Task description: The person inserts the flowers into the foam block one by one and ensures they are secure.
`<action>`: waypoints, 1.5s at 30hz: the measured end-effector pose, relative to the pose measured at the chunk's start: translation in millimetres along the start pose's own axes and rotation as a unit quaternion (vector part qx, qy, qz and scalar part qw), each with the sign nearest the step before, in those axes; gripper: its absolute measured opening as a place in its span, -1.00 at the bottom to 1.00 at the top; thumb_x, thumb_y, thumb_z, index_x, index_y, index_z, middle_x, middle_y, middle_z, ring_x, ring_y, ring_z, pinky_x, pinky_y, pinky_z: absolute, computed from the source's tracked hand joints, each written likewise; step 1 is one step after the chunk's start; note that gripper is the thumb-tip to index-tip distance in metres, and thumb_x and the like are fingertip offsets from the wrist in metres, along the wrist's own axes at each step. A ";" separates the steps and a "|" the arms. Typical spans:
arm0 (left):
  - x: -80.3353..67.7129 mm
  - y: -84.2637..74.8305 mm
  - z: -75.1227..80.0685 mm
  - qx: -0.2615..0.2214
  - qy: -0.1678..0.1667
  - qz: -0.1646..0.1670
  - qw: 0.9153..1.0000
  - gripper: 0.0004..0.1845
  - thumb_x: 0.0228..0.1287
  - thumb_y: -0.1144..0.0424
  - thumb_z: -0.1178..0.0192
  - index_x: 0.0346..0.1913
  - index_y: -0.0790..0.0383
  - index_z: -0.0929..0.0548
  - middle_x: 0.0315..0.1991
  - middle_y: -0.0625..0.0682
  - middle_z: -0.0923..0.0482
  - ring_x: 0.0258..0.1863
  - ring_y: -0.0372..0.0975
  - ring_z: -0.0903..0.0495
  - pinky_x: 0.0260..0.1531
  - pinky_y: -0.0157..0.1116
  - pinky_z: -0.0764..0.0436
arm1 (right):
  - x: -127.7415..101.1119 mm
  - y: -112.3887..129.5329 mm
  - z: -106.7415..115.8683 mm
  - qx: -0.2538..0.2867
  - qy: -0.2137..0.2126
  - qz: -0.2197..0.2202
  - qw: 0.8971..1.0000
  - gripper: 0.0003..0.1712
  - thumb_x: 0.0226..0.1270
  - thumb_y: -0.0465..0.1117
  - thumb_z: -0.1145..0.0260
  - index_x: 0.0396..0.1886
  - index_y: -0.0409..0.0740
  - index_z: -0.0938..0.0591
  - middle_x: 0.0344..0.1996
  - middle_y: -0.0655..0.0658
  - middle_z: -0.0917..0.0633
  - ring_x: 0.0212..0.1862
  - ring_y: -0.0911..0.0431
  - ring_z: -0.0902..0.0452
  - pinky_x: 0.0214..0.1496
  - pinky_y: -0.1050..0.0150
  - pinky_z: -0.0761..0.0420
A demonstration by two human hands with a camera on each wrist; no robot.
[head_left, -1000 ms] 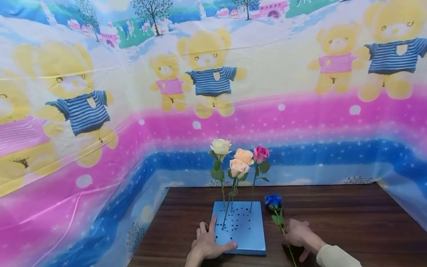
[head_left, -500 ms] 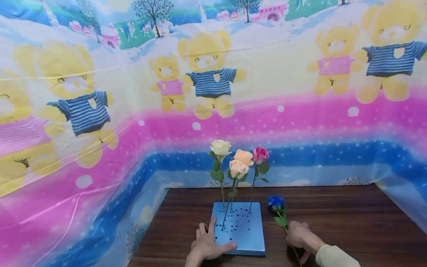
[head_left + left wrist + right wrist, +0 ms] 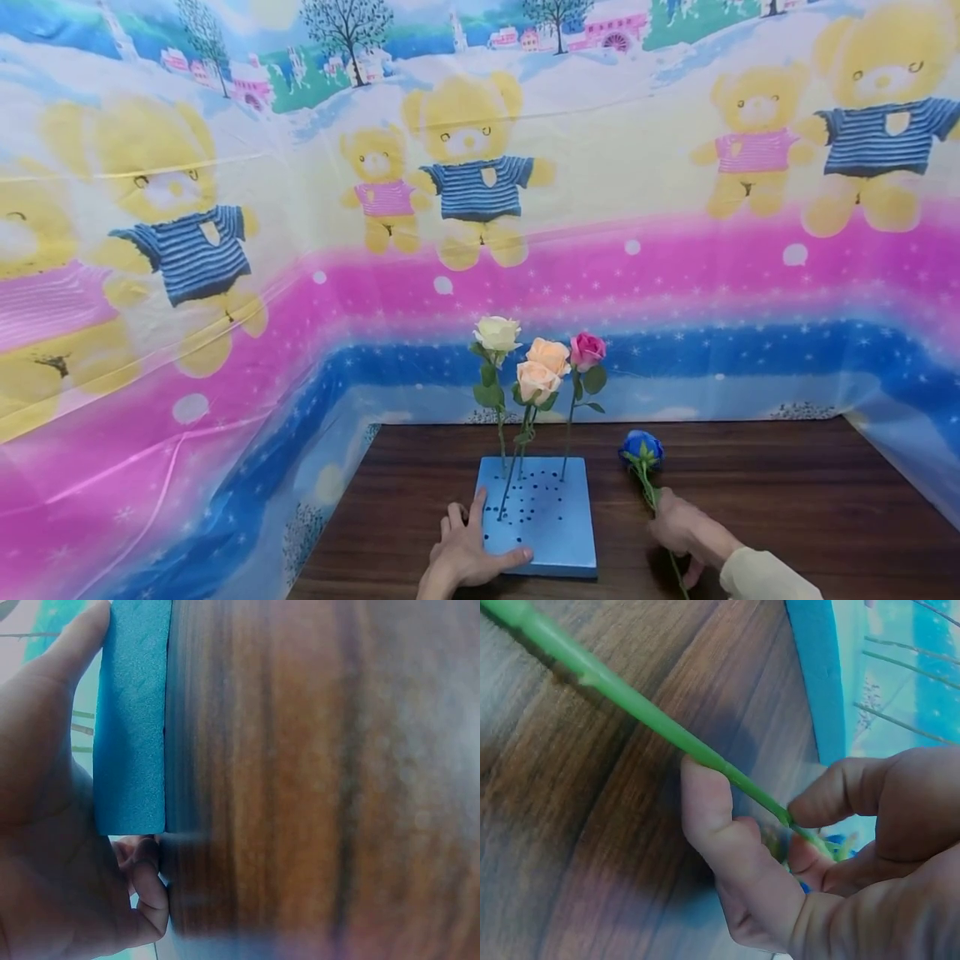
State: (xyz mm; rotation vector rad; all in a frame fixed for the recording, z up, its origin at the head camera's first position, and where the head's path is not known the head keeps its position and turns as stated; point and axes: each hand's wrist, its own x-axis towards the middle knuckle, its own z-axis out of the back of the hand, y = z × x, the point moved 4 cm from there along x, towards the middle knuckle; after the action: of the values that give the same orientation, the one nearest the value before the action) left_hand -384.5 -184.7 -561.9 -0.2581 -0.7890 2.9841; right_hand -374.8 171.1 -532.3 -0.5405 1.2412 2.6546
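Observation:
In the head view my left hand (image 3: 468,546) rests on the front left corner of a blue foam block (image 3: 551,542), thumb and index finger spread. The left wrist view has the thumb (image 3: 79,645) against the block (image 3: 133,735), with other fingers bent beside it. My right hand (image 3: 686,529) pinches the green stem (image 3: 649,712) of a blue artificial rose (image 3: 642,450), right of the block. The bloom points away from me. White (image 3: 497,333), peach (image 3: 538,379) and pink (image 3: 587,351) artificial roses stand in the block.
Small dark holes (image 3: 531,504) dot the block's top. A dark wooden table (image 3: 787,500) lies beneath everything. Behind it hangs a cloth (image 3: 600,283) printed with teddy bears.
The blue rose has shifted right and its bloom has turned slightly; my right hand has moved a little right with it. My left hand and the block stay in place.

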 end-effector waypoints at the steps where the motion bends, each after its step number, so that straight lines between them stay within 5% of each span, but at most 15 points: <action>1: 0.0 0.0 0.0 0.000 0.000 -0.001 1.000 0.44 0.03 -0.68 -0.45 0.83 0.00 -0.12 0.31 0.38 -0.28 0.19 0.21 -0.42 -0.29 0.17 -0.49 | -0.4 0.6 1.6 0.005 0.008 0.001 1.000 -0.40 0.67 -0.41 -0.18 0.49 -0.57 -0.18 -0.17 -0.44 -0.46 -0.20 -0.19 -0.51 -0.31 -0.20 -0.83; 9: 0.6 2.6 -0.5 -0.005 -0.002 0.001 1.000 0.43 0.03 -0.66 -0.48 0.83 0.00 -0.13 0.28 0.36 -0.28 0.17 0.20 -0.41 -0.28 0.17 -0.49 | -5.8 10.8 10.0 0.087 0.014 0.035 0.995 -0.80 0.82 -0.32 0.03 0.20 -0.27 -0.17 -0.43 -0.14 -0.31 -0.43 0.07 -0.27 -0.31 -0.22 -0.81; 16: -1.7 5.6 -2.0 -0.010 0.000 0.009 1.000 0.41 0.03 -0.65 -0.49 0.81 0.00 -0.16 0.27 0.36 -0.29 0.17 0.21 -0.42 -0.20 0.25 -0.51 | -9.9 13.3 16.4 0.112 -0.028 0.070 0.991 -0.73 0.85 -0.32 0.13 0.35 -0.18 -0.09 -0.32 -0.31 -0.43 -0.36 -0.09 -0.47 -0.36 -0.25 -0.80; 20: -2.7 6.2 -2.5 -0.006 0.000 0.009 1.000 0.40 0.04 -0.64 -0.49 0.81 0.00 -0.17 0.24 0.34 -0.29 0.13 0.18 -0.41 -0.22 0.23 -0.50 | -13.7 15.1 21.6 0.108 -0.085 0.113 0.984 -0.60 0.80 -0.35 0.15 0.48 -0.16 -0.10 -0.40 -0.26 -0.47 -0.49 -0.01 -0.44 -0.47 -0.14 -0.78; 27: -1.4 4.8 -2.8 -0.009 -0.001 0.006 1.000 0.40 0.03 -0.63 -0.50 0.81 0.00 -0.17 0.23 0.33 -0.29 0.12 0.17 -0.40 -0.25 0.18 -0.48 | -19.1 26.8 34.3 0.069 -0.182 0.191 0.962 -0.47 0.79 -0.30 0.12 0.61 -0.18 -0.09 -0.45 -0.18 -0.52 -0.59 0.01 -0.46 -0.55 0.06 -0.59; 33: 0.5 2.5 -2.4 -0.011 0.002 0.001 1.000 0.41 0.04 -0.64 -0.49 0.82 0.01 -0.16 0.23 0.34 -0.28 0.12 0.17 -0.39 -0.28 0.15 -0.45 | -24.3 37.3 43.5 0.064 -0.244 0.244 0.937 -0.46 0.88 -0.21 0.09 0.67 -0.15 -0.09 -0.28 -0.22 -0.62 -0.43 0.02 -0.53 -0.49 0.14 -0.52; 45: -0.1 -1.0 0.6 -0.002 0.000 -0.004 1.000 0.40 0.06 -0.64 -0.48 0.82 0.00 -0.14 0.24 0.33 -0.28 0.14 0.17 -0.40 -0.30 0.13 -0.47 | -32.4 45.1 49.9 0.043 -0.302 0.292 0.906 -0.48 0.85 -0.23 0.02 0.62 -0.23 -0.16 -0.19 -0.21 -0.61 -0.38 0.04 -0.53 -0.39 0.18 -0.52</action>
State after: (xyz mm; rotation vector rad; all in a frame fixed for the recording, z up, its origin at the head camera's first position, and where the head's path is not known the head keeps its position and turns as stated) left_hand -384.5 -184.1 -560.9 -0.2545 -0.7932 2.9750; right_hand -370.8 180.6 -458.3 0.7464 1.4400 2.8143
